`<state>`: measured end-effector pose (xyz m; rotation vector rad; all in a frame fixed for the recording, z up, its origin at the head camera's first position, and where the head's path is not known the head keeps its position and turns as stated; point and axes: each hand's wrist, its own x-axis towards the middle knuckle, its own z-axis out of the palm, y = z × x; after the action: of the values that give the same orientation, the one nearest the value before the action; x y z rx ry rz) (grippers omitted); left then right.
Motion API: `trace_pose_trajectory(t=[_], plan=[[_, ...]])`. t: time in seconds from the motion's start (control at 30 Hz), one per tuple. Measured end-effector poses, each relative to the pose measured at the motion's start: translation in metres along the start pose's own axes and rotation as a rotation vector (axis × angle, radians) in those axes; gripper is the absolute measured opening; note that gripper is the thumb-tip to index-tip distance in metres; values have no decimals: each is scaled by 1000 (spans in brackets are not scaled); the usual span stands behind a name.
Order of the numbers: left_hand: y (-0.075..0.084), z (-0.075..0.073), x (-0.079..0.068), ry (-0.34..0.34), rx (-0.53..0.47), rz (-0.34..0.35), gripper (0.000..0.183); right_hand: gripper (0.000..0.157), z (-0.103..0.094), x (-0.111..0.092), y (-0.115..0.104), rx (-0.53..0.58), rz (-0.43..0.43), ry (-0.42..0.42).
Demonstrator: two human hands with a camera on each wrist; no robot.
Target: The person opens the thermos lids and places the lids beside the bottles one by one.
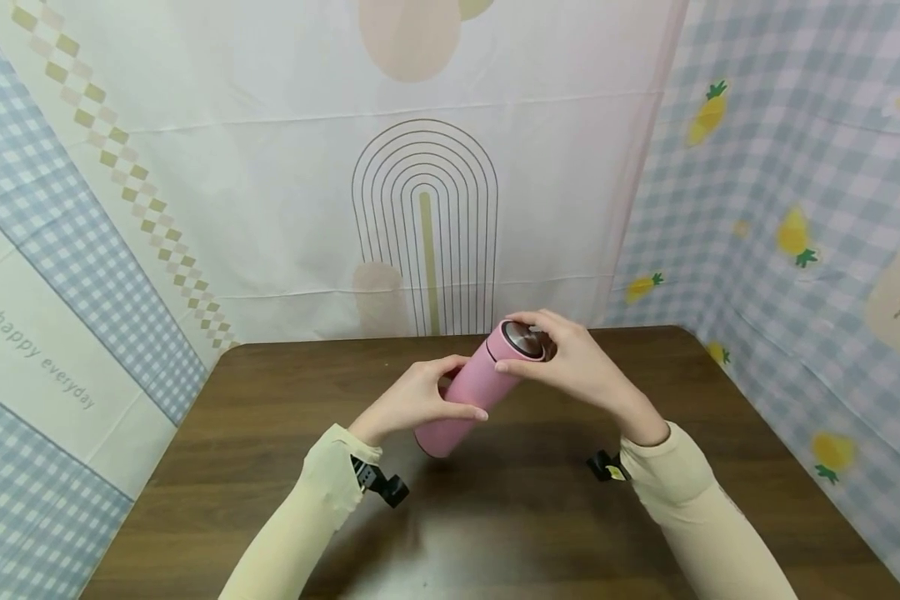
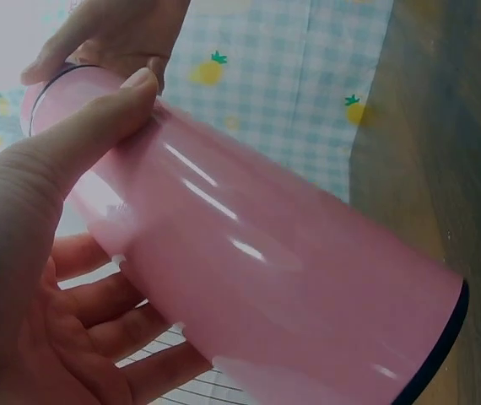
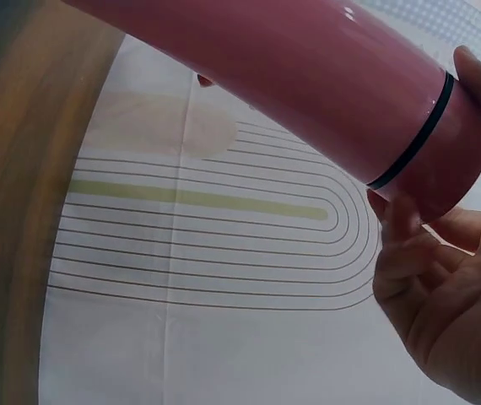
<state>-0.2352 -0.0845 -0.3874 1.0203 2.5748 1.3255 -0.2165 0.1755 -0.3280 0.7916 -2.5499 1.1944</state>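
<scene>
A pink thermos bottle (image 1: 474, 393) is held tilted over the table, its lid end up and to the right. My left hand (image 1: 420, 398) grips the bottle's body, thumb on the near side and fingers behind, as the left wrist view also shows around the pink body (image 2: 266, 228). With the thumb and fingers, my right hand (image 1: 581, 362) grips the pink lid, whose round top (image 1: 523, 339) is dark and shiny. A black ring (image 3: 413, 135) marks the seam between lid and body in the right wrist view. The lid sits on the bottle.
The brown wooden table (image 1: 270, 467) reaches back to a white printed cloth (image 1: 292, 208). On the right hangs a blue checked cloth (image 1: 765, 275) with pineapples, and another checked cloth (image 1: 67, 275) hangs on the left. Black wrist cameras (image 1: 390, 487) sit at both cuffs.
</scene>
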Motion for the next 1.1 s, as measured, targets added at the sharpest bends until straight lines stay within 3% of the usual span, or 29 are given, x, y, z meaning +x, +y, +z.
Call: trace_pose_trajectory(t=[0.17,0.33,0.63,1.1], plan=[[0,1,0,-29,-19,10,69,51,2,-2,2,40,3,-12],[1,1,0,-16,12,14,69,50,0,-3,3,54,8,-9],[-2,-1,-1,-16,63,30,69,55,-4,-6,3,39,-52,-39],[-2,1,-7,-23,40,91,69,58,-1,-11,13,64,-250,-23]])
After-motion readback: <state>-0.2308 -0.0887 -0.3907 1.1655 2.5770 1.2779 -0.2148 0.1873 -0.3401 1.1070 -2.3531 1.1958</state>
